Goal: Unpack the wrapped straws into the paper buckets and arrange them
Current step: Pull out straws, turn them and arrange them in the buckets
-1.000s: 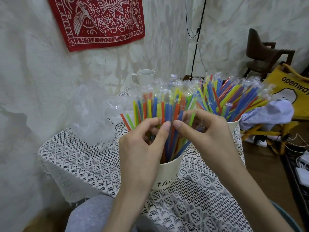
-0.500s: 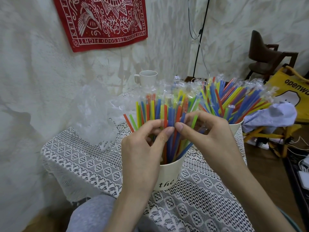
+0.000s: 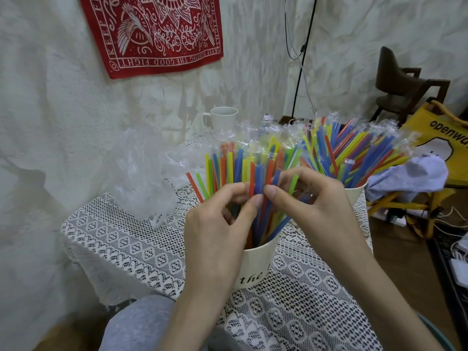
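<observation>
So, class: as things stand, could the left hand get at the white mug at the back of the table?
Probably not directly. The left hand is pinching straws in the near bucket, and that fan of straws stands between it and the mug. It would have to let go and go round.

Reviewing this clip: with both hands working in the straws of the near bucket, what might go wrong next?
1. Both hands, left hand and right hand, pinch straws high above the near bucket; a sideways tug might tip this light, top-heavy bucket.
2. Straws at the left edge lean far outward and may slip out onto the tablecloth.
3. The far bucket stands near the table's right edge, close to the right wrist; a bump might knock it off.
</observation>
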